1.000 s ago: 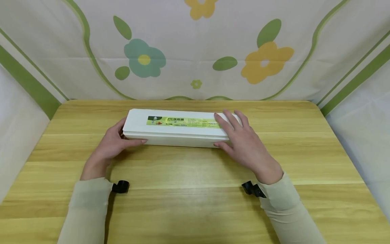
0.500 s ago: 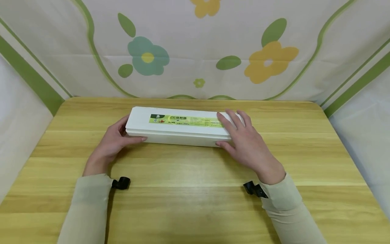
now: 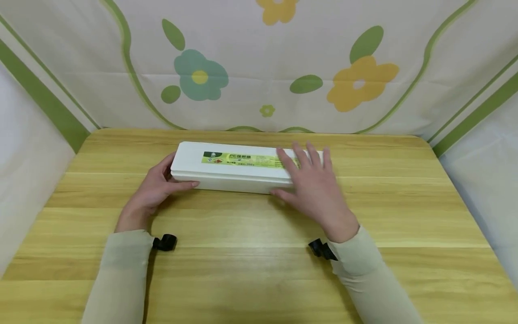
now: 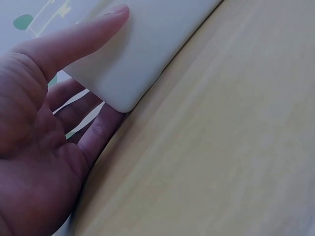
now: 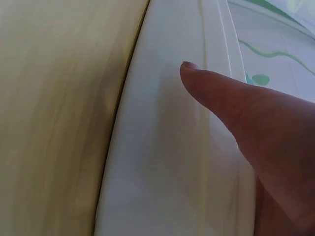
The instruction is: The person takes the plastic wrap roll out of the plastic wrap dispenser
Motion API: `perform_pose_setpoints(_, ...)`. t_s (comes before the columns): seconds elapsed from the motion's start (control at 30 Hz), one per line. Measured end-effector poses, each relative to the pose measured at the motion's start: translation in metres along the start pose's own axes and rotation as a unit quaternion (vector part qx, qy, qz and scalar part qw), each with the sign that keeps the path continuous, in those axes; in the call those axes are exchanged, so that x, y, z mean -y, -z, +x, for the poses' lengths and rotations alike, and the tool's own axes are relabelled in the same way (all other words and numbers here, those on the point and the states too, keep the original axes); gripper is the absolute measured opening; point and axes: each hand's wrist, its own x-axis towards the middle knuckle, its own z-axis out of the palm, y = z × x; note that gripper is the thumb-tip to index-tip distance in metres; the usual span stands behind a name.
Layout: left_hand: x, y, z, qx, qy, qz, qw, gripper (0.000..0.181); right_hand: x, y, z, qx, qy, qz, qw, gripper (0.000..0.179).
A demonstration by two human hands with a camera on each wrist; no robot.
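A long white cling film box (image 3: 234,183) lies across the table, its lid down and a green printed label (image 3: 243,160) on top. My left hand (image 3: 151,189) holds its left end, thumb along the front wall and fingers round behind the end. In the left wrist view, the thumb (image 4: 93,39) lies flat on the white wall. My right hand (image 3: 315,189) spreads over the lid's right part, fingers straight and blurred, covering the end of the label. Seen from the right wrist, the thumb (image 5: 211,88) extends over the front wall near the lid seam.
The box rests on a wood-grain table (image 3: 243,256) near its far edge. A white cloth (image 3: 251,58) printed with flowers hangs behind the table. Black wrist mounts (image 3: 165,243) stick out from both sleeves.
My right hand has slid left along the box, its fingers straighter and spread. The left hand keeps its hold on the left end. The whole head view has shifted slightly.
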Motion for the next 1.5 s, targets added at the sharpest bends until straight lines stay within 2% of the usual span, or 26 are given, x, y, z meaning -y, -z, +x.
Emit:
perform_pose_setpoints(0.2, -0.001, -0.005, 0.002, 0.003, -0.002, 0.003, 1.0, 0.096, 0.018, -0.002, 0.017, 0.004, 0.032, 0.005, 0.9995, 0.098)
perform_pose_setpoints(0.37, -0.003, -0.006, 0.002, 0.004, -0.002, 0.003, 1.0, 0.096, 0.032, -0.002, 0.03, -0.006, 0.029, 0.01, 0.9995, 0.097)
perform_pose_setpoints(0.6, -0.003, -0.001, -0.003, 0.004, 0.001, 0.004, 1.0, 0.096, 0.064, -0.003, 0.053, 0.024, 0.035, 0.011, 0.999, 0.103)
perform_pose_setpoints(0.77, 0.0, -0.002, -0.005, 0.007, 0.001, -0.002, 1.0, 0.095, 0.084, -0.006, 0.062, 0.02, 0.05, -0.017, 0.9984, 0.104)
perform_pose_setpoints(0.9, 0.0, -0.002, -0.004, 0.006, 0.002, -0.003, 1.0, 0.096, 0.089, -0.009, 0.063, 0.002, 0.048, -0.054, 0.9974, 0.103)
perform_pose_setpoints(1.07, -0.003, 0.001, -0.001, 0.003, 0.007, -0.001, 1.0, 0.093, 0.089, -0.01, 0.063, -0.01, 0.054, -0.061, 0.9966, 0.097)
perform_pose_setpoints(1.2, -0.002, 0.004, -0.001, 0.0, 0.019, -0.007, 0.9998, 0.092, 0.091, -0.009, 0.063, -0.003, 0.056, -0.057, 0.9968, 0.092)
perform_pose_setpoints(1.5, 0.001, 0.003, -0.003, 0.01, 0.01, -0.003, 0.9999, 0.095, 0.093, -0.012, 0.061, 0.007, 0.043, -0.059, 0.9973, 0.098)
